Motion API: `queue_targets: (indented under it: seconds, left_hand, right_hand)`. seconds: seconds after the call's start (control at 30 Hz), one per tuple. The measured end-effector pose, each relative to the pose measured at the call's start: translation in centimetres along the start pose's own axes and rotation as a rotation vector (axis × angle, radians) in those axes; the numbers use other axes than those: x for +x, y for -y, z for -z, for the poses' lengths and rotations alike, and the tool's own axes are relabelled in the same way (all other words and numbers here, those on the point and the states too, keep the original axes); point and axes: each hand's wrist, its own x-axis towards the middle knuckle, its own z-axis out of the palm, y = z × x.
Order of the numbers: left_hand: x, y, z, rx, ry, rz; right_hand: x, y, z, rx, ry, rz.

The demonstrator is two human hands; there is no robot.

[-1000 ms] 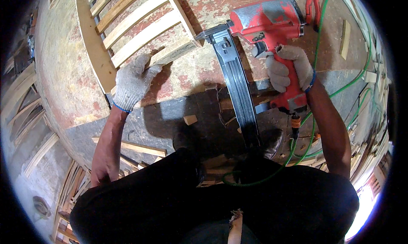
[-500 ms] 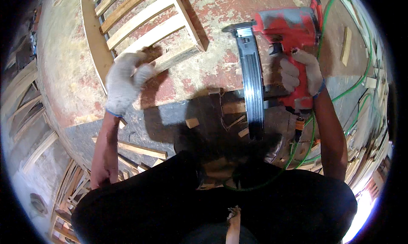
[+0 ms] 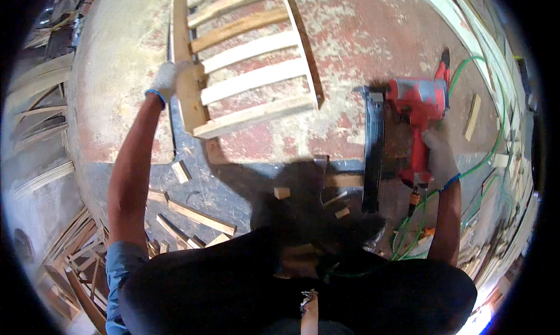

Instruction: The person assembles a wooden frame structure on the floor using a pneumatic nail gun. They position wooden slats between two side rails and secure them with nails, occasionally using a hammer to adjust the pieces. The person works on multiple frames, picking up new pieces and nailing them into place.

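Note:
A slatted wooden frame (image 3: 256, 113) with pale and browner slats lies at the upper middle. My left hand (image 3: 166, 80), in a whitish knit glove with a blue cuff, is closed on its left side rail; the rail hides part of the fingers. To the right is a red and grey nail gun (image 3: 417, 99) with a long dark magazine (image 3: 374, 154), its handle pointing toward me. My gloved right hand (image 3: 441, 154) is against the right side of the handle. Its fingers are blurred and partly hidden, so their grip on the handle is unclear.
A green air hose (image 3: 496, 134) curves along the right side and back to the gun. Wood offcuts (image 3: 201, 217) lie near my legs, with a small block (image 3: 282, 193) in my shadow. A loose strip (image 3: 473, 117) lies right of the gun. Long boards line the right edge.
The slatted frame has shifted right in view and turned, and my left hand has gone to its left rail. The nail gun appears lower and farther right, and my right fingers no longer show around its handle.

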Motion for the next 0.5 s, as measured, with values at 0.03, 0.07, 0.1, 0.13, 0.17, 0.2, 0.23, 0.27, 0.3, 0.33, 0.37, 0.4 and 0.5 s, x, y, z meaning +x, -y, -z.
queue_targets:
  seconds: [0.03,0.07,0.1,0.13,0.17,0.2,0.23,0.27,0.3,0.33,0.37,0.4,0.5]
  left_hand:
    - [-0.3,-0.5,0.1,-0.074,0.012,0.067]
    - [-0.5,3.8,0.8,0.369,-0.009,-0.283]
    - [-1.5,8.3,2.4,0.843,-0.194,-0.603]
    - [-2.5,7.1,-0.6,0.831,-0.163,-0.472]
    - [-5.2,5.8,-1.7,0.849,-0.144,-0.320]
    - [-8.8,8.8,-0.8,0.772,-0.290,-0.425]
    - [-11.0,6.9,-1.6,0.261,-0.325,-0.097]
    - [-13.1,4.5,-2.2,-0.250,-0.326,0.224]
    - [-15.6,5.5,-1.3,-0.218,-0.328,0.181]
    - [-17.7,6.6,-0.5,-0.188,-0.325,0.141]
    - [-19.8,5.8,-0.7,-0.195,-0.326,0.192]
    - [-21.8,3.9,-1.1,-0.209,-0.319,0.238]
    - [-27.4,3.2,-0.7,-0.212,-0.384,0.292]
  right_hand:
    - [0.1,-0.6,0.3,-0.034,-0.011,0.030]
    - [0.2,-0.7,-0.2,-0.065,-0.013,0.068]
    - [0.5,-0.9,-1.3,-0.045,0.008,0.074]
    - [-0.5,-0.8,-1.0,-0.050,-0.046,0.075]
    - [-0.9,-0.4,-1.2,-0.050,-0.071,0.082]
    - [-0.4,-0.4,-2.0,-0.051,-0.041,0.101]
    - [-0.7,-0.6,-1.7,-0.068,-0.054,0.108]
    - [-1.0,-0.6,-1.3,-0.080,-0.068,0.112]
    - [-1.1,-0.5,-1.5,-0.084,-0.078,0.112]
    - [-1.1,-0.3,-1.8,-0.090,-0.090,0.108]
    - [-1.2,-0.2,-2.0,-0.101,-0.106,0.102]
    - [-1.4,-0.4,-1.5,-0.120,-0.098,0.110]
    - [-0.6,-0.8,-1.3,-0.114,-0.059,0.126]
